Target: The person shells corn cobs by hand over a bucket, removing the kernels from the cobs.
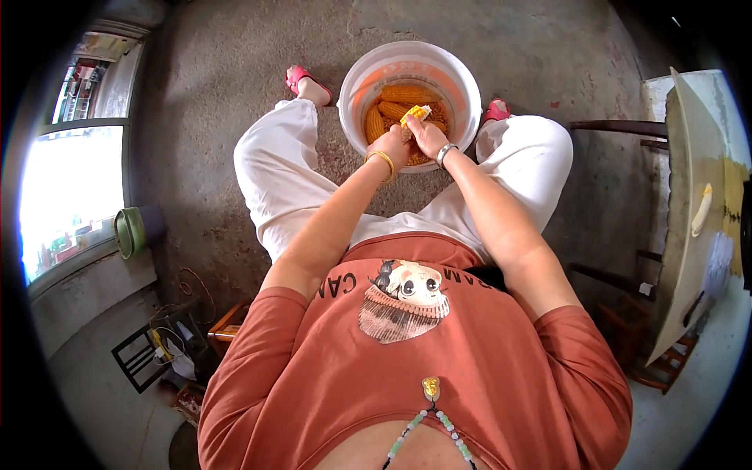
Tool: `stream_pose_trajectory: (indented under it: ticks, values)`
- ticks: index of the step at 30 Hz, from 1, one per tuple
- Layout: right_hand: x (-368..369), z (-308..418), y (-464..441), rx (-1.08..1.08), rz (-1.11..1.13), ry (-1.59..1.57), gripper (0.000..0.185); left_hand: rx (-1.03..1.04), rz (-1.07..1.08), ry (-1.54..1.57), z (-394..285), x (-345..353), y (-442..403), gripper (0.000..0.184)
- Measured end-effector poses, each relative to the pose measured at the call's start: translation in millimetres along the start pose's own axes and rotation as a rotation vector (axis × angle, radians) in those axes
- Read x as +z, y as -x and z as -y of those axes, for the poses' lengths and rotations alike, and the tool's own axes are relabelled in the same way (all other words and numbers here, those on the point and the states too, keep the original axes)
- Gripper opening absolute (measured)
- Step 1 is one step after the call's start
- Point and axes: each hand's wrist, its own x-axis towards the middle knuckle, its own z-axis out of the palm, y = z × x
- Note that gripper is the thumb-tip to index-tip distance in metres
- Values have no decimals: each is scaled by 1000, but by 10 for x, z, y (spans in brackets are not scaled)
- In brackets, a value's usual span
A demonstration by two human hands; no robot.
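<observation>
Over the white bucket (468,86), my two hands meet around a partly stripped corn cob (415,115). My right hand (428,139), with a silver band at the wrist, is closed on the cob, its thumb along the kernels. My left hand (391,147), with a gold bangle, is closed against the cob's lower end. Its fingertips are mostly hidden. Inside the bucket lie several yellow corn cobs (402,93), with what look like loose kernels by the near wall.
The bucket stands on a rough concrete floor (235,47) between my legs in white trousers (274,168). At the right is a table (685,227) with a pale, peeled-looking item (702,210) on it. A green container (129,233) stands by the left window.
</observation>
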Motion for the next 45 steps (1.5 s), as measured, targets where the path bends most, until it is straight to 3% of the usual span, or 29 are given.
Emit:
stream_pose_trajectory:
  ticks: [3,6,9,11,14,20,23,26,30,35,41,44,45]
  values:
    - [26,-46,-15,92,124,-165,72,71,25,150,194,73,-193,40]
    - [32,-78,-25,87,106,-309,71,81,25,171,127,-36,-130,39]
    - [24,-190,-194,102,59,-205,74,42,-52,116,68,6,-11,39]
    - [15,-187,-185,135,10,-333,81,25,-78,53,-4,-16,73,39]
    - [3,-141,-134,119,-58,-369,83,37,-60,24,-56,-53,126,39]
    - [93,-481,-328,31,54,-321,81,60,108,31,47,-72,-8,39]
    - [125,-534,-347,16,98,-455,72,92,96,44,128,-8,-92,38]
    - [9,-290,-147,19,191,-547,58,107,55,86,424,315,-426,26]
    - [-29,-231,-113,186,249,-645,46,102,185,380,391,191,-403,23]
    - [-11,-124,-97,209,122,-728,37,69,41,179,232,107,-220,30]
    - [-138,73,4,281,34,-778,47,54,24,15,25,-30,28,37]
    - [84,-593,-403,88,5,-450,63,65,38,27,98,21,-64,36]
    - [59,-526,-349,92,25,-472,64,72,39,40,144,56,-110,36]
